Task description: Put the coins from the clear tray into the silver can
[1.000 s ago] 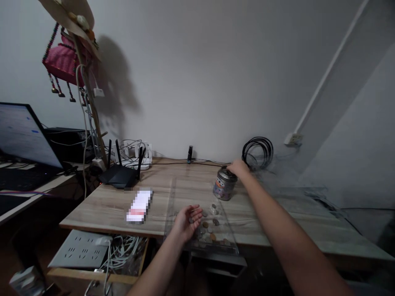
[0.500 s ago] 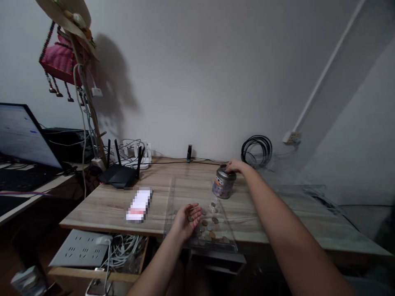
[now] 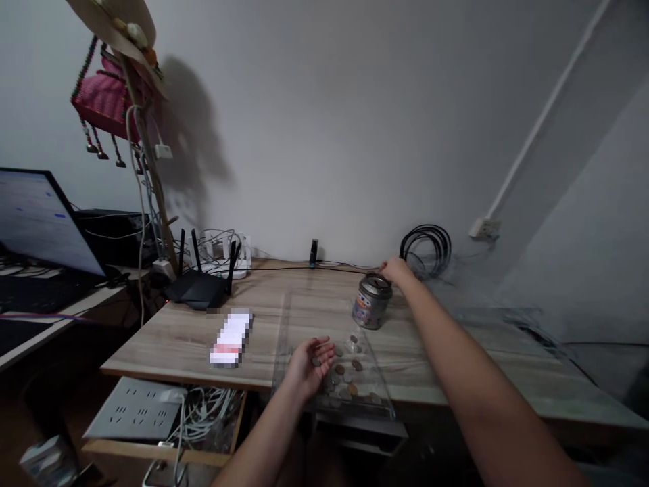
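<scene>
My left hand (image 3: 313,368) is palm up and cupped, with a coin (image 3: 316,362) lying in it. It hovers over a clear plastic tray (image 3: 388,406) at the desk's front edge. Several silver and brassy coins (image 3: 353,391) are scattered in that tray. Behind it, a round grey metal coin tin (image 3: 372,308) with a cartoon face stands upright, a slot in its lid. My right hand (image 3: 397,272) is at the tin's far right rim, fingers pinched together. Whether it touches the rim, or has anything between its fingertips, I cannot tell.
A lit phone (image 3: 232,338) lies left on the wooden desk (image 3: 167,345). Behind it sits a black router (image 3: 197,289) with raised antennas. Coiled black cable (image 3: 426,250) leans at the wall. An open drawer (image 3: 157,452) holds a power strip (image 3: 134,409) and white cables.
My right hand has drawn back from the lid's slot, slightly to the right, uncovering the lid. My left hand stays cupped over the tray. The whole view has shifted slightly.
</scene>
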Motion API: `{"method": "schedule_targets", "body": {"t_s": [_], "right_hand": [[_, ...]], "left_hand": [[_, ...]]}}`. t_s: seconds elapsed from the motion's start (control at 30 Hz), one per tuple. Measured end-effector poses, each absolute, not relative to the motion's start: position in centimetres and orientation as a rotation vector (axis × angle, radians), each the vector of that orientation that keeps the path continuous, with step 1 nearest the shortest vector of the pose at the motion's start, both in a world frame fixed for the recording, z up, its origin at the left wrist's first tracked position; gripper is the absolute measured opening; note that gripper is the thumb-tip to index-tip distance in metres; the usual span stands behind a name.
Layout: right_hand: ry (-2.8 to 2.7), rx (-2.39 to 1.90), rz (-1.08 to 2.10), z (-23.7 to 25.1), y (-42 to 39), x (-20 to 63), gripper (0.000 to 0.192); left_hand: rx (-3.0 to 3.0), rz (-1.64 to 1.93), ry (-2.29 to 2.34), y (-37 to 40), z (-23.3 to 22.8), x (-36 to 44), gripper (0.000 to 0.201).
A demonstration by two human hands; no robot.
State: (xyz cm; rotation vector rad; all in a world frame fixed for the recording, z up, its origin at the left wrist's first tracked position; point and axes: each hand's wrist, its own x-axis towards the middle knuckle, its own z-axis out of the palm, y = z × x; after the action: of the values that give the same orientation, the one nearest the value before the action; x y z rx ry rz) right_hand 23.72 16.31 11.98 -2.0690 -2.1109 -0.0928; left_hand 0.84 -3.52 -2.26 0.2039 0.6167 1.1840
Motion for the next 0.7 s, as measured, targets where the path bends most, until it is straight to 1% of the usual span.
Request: {"method": "schedule_targets", "body": {"t_s": [0.13,0.23,0.27,0.33,0.4,0.47,0.57,0.63,0.7], "right_hand": [[-1.973,-2.088,-0.110,13.2,14.7,22.9,0.023],[-2.079,-1.870,-0.099,12.5,11.5,20.1,0.029],[-2.184,-1.729,-0.056,11.6,9.8,18.8,0.030],[-2.445,-1.497,0.114,9.0,5.9,15.9,0.023],[-2.731,-1.096,0.315,5.9,1.9,13.3,0.025],[-2.795,-0.960,0.358,3.5,-1.2,11.6,0.022],[-2.780,-1.029,0.273,3.0,-2.0,11.3,0.022],[-2.685,-1.254,0.132,4.9,0.2,12.8,0.026],[-2.431,-1.599,-0.052,7.8,4.0,15.4,0.030]], "left_hand": [[0.124,1.235,0.611,-3.5,-2.1,0.7,0.032],[0.085,1.315,0.501,-3.7,-1.9,0.4,0.043],[0.090,1.334,0.448,-3.8,-1.8,0.4,0.046],[0.105,1.363,0.381,-4.1,-1.6,0.2,0.051],[0.125,1.377,0.382,-4.3,-1.4,0.1,0.054],[0.140,1.382,0.395,-4.5,-1.3,0.1,0.055],[0.152,1.373,0.363,-4.6,-1.3,0.2,0.053],[0.161,1.356,0.345,-4.6,-1.4,0.3,0.050],[0.173,1.330,0.358,-4.5,-1.4,0.4,0.046]]}}
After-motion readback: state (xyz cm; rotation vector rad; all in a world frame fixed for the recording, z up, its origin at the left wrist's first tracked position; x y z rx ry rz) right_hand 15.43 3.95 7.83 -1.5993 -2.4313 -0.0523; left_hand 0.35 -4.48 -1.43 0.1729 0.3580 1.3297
